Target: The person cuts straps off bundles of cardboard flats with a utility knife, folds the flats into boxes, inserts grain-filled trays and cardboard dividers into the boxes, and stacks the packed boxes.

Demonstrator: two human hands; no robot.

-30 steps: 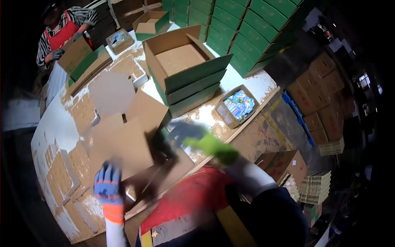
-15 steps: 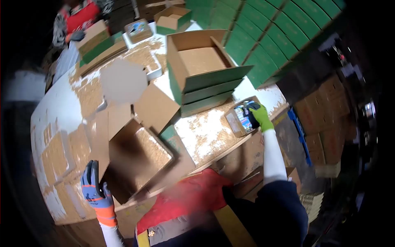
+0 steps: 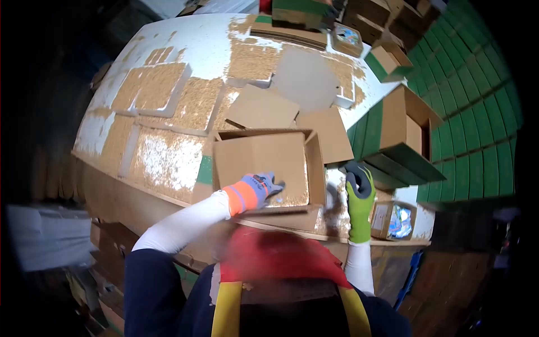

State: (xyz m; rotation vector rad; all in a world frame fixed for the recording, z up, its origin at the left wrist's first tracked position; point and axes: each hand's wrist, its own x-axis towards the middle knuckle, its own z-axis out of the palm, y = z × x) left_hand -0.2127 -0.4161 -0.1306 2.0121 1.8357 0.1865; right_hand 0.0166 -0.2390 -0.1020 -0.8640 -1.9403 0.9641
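My left hand (image 3: 259,189), in a blue-grey glove with an orange cuff, reaches over the near side of an open carton (image 3: 316,168). Its fingers are apart, at the lower edge of a flat cardboard sheet (image 3: 261,160) that covers much of the carton's inside. Tan grainy material (image 3: 295,196) shows below the sheet, with a small pale bluish bit by my fingertips. My right hand (image 3: 359,194), in a green glove with dark fingers, hovers right of the carton. Its fingers curve apart from the thumb, and nothing shows between them.
A small box (image 3: 382,219) of shiny blue packets (image 3: 400,221) sits at the table's right edge. Behind it stands an open green-and-brown carton (image 3: 393,123). Green boxes (image 3: 469,137) are stacked at right. Grain-covered white trays (image 3: 163,90) and a grey round sheet (image 3: 306,76) lie on the table.
My right hand has left the box of packets and moved beside the carton. My left hand has come from the carton's outer side to its inside. The cardboard sheet now covers the contents; the view has turned.
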